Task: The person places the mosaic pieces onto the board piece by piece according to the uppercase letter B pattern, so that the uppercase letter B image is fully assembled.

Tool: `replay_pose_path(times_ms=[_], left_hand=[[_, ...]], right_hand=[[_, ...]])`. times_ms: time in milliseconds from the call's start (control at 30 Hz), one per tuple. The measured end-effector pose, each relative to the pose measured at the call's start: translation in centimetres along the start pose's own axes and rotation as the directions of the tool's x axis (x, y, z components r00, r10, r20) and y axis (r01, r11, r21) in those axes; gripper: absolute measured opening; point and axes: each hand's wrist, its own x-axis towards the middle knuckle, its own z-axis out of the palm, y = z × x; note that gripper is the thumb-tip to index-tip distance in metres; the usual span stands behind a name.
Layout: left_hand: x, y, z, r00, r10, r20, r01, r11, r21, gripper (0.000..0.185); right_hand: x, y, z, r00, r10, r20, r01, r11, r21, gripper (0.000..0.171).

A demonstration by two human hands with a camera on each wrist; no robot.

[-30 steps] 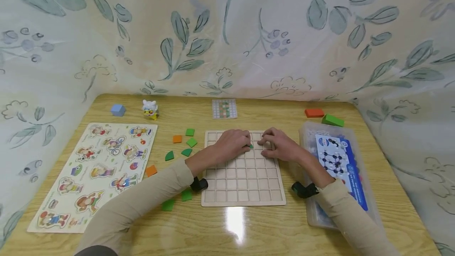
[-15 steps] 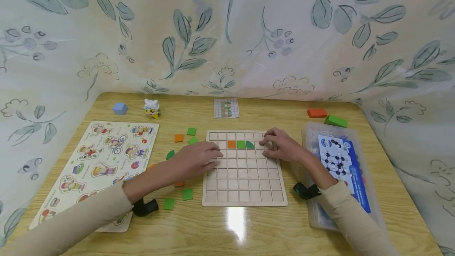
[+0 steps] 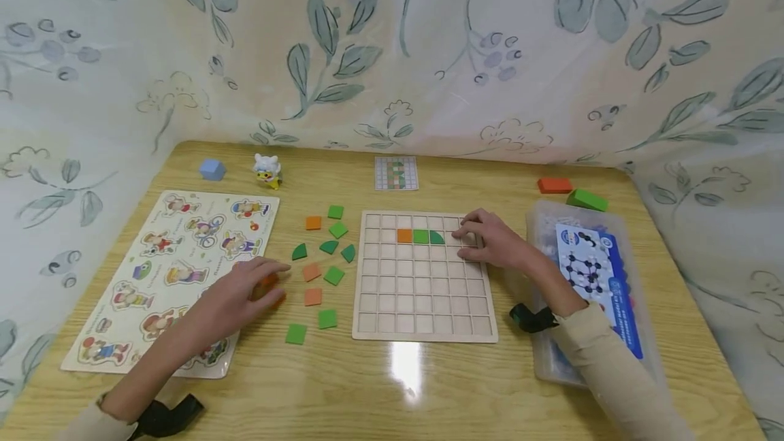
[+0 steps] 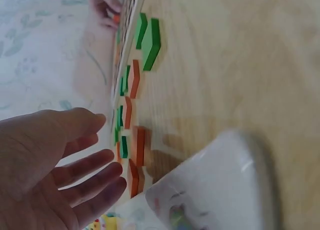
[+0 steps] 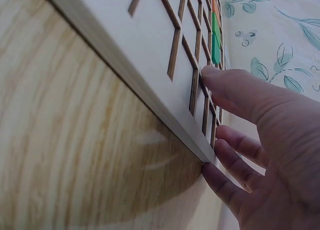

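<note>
A wooden grid board [image 3: 422,291] lies in the middle of the table. Its second row holds an orange tile [image 3: 404,236], a green tile [image 3: 420,236] and a green quarter-round tile [image 3: 436,237]. My right hand [image 3: 490,242] rests on the board's far right corner; in the right wrist view its thumb [image 5: 235,88] lies on the board [image 5: 150,50] and its fingers touch the edge. My left hand [image 3: 241,291] reaches with straight fingers [image 4: 90,165] over an orange tile [image 3: 267,288] beside the puzzle. Several loose green and orange tiles [image 3: 324,271] lie left of the board.
A picture puzzle board [image 3: 165,271] covers the left side. At the back stand a blue cube [image 3: 211,169], a small toy figure [image 3: 267,170] and a pattern card [image 3: 396,173]. An orange block [image 3: 554,185], a green block [image 3: 586,199] and a plastic box [image 3: 545,359] sit on the right.
My left hand has left the board and swept left and toward me to the loose tiles, uncovering three tiles in the second row. The right hand has stayed on the board's corner.
</note>
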Motion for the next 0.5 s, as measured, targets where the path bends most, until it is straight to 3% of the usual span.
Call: replay_pose_path(times_ms=[133,300,433,500], left_hand=[[-1.0,0.5,0.6,0.999,0.008,-0.034,-0.008,1.000,-0.017,0.034],[-1.2,1.6,1.1,1.000,0.017,-0.020,-0.018,0.999,-0.040,0.033],[-1.7,2.5,1.2,0.996,0.084,0.021,-0.082,0.994,-0.078,0.035],[-2.2,2.8,1.2,0.987,0.150,0.051,-0.145,0.986,-0.084,0.038]], right_hand=[[0.0,0.1,0.1,1.000,-0.001,0.004,0.001,1.000,0.006,0.030],[0.1,0.1,0.0,1.000,0.007,-0.002,-0.007,1.000,0.006,0.031],[0.2,0.2,0.0,1.000,0.007,-0.003,-0.007,1.000,0.006,0.031],[0.2,0.2,0.1,1.000,0.000,0.005,0.000,1.000,0.008,0.031]])
